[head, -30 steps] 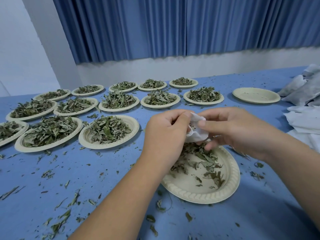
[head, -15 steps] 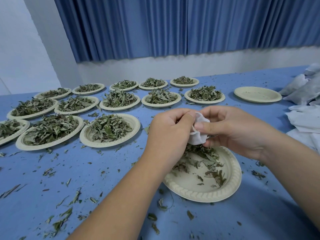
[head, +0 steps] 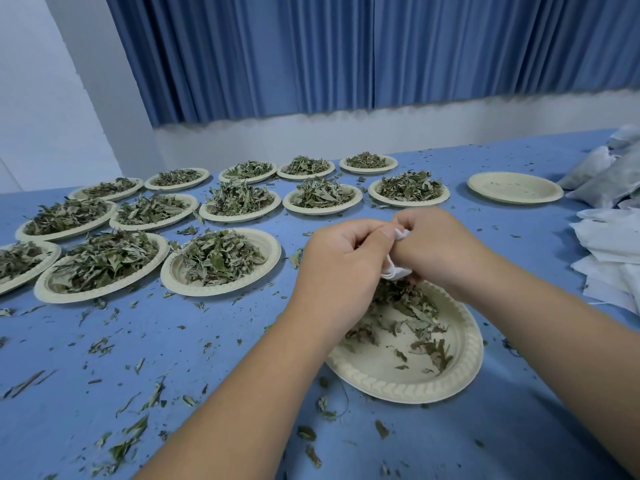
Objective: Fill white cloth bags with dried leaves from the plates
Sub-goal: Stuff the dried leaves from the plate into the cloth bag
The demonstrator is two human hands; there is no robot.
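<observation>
The fingers of both hands are curled tight and pinch one small white cloth bag. The left hand grips it from one side and the right hand grips it from the other, so only a little bit of the bag peeks out between them. The bag is up in the air, right over the near plate, which has just a few dried leaves left in it. Past the hands sit thirteen full plates heaped with leaves: three in the front row, five in the middle row and five in the back row. One more plate to the right of them is almost bare. That makes fifteen plates. At the right edge lie a pile of flat white bags and some stuffed bags; how many, I cannot tell. Little leaf bits lie all over the blue table. A blue curtain hangs behind.
</observation>
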